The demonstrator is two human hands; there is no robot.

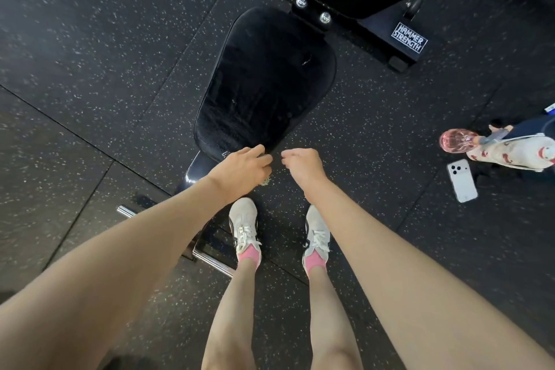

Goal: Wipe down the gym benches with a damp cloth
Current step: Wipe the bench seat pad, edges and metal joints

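Bench pad (264,84), glossy black, rounded (streaky-wet); left grip (243,167) around crumpled greenish cloth (266,181), right grip (303,164) clenched, empty.

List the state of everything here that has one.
seat pad: streaked, looks damp.
left hand: at the pad's near edge, grips cloth.
cloth: mostly hidden under left hand.
right hand: curled, nothing seen in it.
phone: flat on floor, back up.
pink bottle: seems on its side.

The floor (90,39) all around me is black rubber mats with tiny white specks and thin lines (60,121) where they meet, and off to my right a white phone (462,180), a pink bottle (456,141) and a white bag (510,155) with red spots lie on it.
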